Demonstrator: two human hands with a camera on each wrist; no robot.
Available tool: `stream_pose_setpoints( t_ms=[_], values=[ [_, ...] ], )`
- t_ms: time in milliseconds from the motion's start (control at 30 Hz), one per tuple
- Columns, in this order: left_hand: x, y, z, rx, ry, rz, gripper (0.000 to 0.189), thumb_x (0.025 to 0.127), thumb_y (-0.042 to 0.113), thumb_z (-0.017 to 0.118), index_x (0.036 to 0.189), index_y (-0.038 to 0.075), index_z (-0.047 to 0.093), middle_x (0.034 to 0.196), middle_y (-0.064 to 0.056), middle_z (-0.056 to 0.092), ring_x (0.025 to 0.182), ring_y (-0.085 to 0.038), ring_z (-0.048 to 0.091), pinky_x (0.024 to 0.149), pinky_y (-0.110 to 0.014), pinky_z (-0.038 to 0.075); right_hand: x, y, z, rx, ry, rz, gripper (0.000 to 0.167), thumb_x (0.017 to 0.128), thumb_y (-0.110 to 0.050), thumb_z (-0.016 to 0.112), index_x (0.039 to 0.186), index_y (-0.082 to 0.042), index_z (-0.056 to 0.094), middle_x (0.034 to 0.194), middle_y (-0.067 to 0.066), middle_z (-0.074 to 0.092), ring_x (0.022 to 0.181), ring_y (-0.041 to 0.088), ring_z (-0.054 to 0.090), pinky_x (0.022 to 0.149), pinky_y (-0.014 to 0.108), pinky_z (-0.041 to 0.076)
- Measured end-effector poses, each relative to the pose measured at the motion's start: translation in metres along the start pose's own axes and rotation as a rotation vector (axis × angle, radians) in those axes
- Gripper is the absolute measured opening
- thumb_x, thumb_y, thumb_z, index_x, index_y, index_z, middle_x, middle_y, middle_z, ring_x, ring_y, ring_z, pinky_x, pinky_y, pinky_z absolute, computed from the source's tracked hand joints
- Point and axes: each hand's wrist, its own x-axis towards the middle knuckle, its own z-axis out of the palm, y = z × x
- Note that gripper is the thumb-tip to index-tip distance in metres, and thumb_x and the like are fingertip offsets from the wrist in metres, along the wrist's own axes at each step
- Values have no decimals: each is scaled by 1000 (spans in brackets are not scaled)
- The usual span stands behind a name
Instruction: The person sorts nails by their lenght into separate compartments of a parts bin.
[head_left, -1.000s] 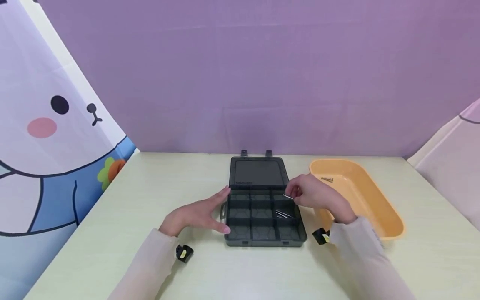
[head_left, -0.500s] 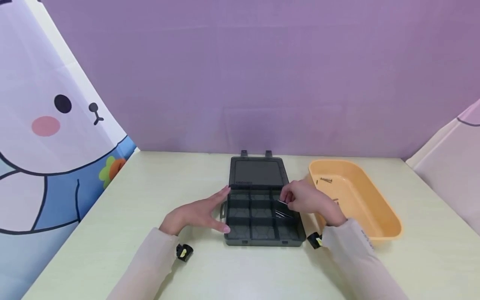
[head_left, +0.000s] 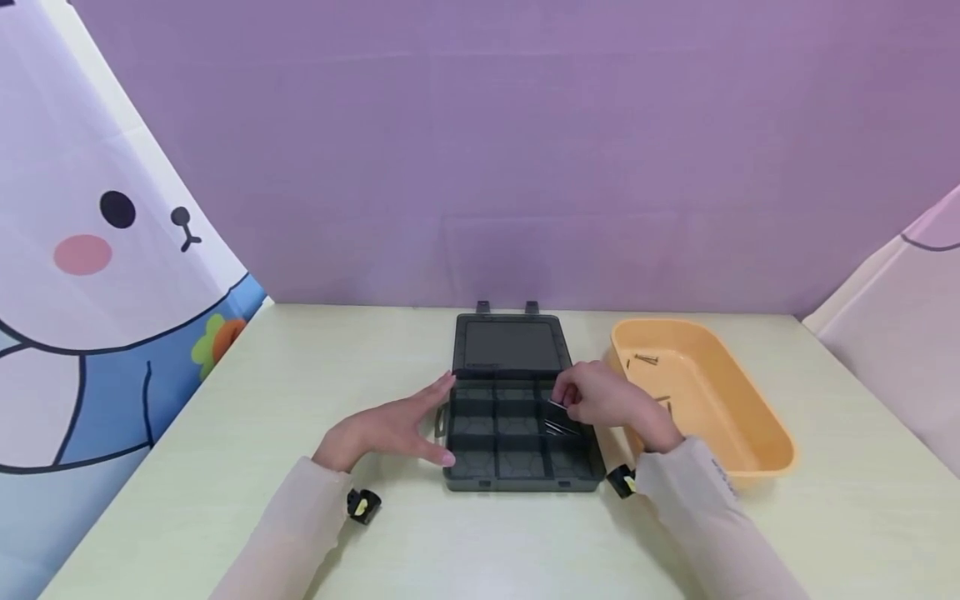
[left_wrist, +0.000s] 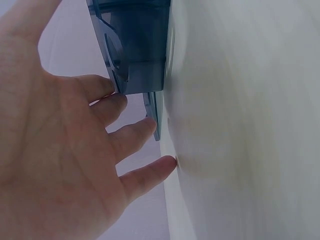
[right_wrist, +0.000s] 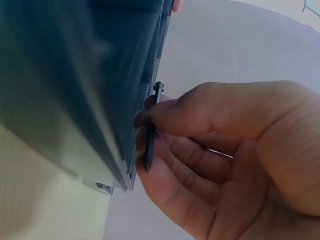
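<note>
A dark translucent compartment box (head_left: 517, 483) lies on the table with its lid (head_left: 510, 344) folded back. Just over the right column, my right hand (head_left: 611, 400) pinches a slim metal nail (right_wrist: 151, 127) between thumb and fingers; its small head points up in the right wrist view. Several shiny nails (head_left: 561, 428) lie in the middle compartment of that column, below the hand. On the box's left side rests my left hand (head_left: 386, 429), fingers spread and fairly straight, thumb by the front left corner. From the left wrist view, fingertips (left_wrist: 117, 102) touch or nearly touch the box wall.
An orange tray (head_left: 738, 392) stands to the right, close to my right wrist, with several small metal fasteners (head_left: 647, 359) in it. Two latches (head_left: 507, 307) stick out from the lid's far edge. A purple cloth (head_left: 480, 167) hangs behind the table (head_left: 360, 358).
My right hand has moved slightly left and down with the nail, from the far right compartment to above the middle one. More fasteners in the tray are uncovered. My left hand stays put.
</note>
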Motion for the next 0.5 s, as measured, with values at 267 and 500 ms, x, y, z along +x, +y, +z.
stream_pose_setpoints(
  t_ms=[267, 500],
  values=[
    [0, 0, 0, 6, 1, -1, 116, 77, 51, 74, 154, 10, -2, 161, -8, -7, 148, -29, 3, 117, -50, 18, 0, 3, 2, 9, 16, 0, 16, 81, 6, 61, 95, 2, 67, 83, 7, 65, 73, 13, 56, 67, 25, 51],
    [-1, 2, 0, 30, 20, -9, 115, 78, 48, 75, 154, 9, -2, 161, -8, -6, 148, -30, 4, 117, -50, 18, -1, 2, -6, -2, 22, -25, 14, 83, 4, 62, 96, 2, 68, 83, 6, 66, 73, 13, 57, 67, 27, 51]
  ],
)
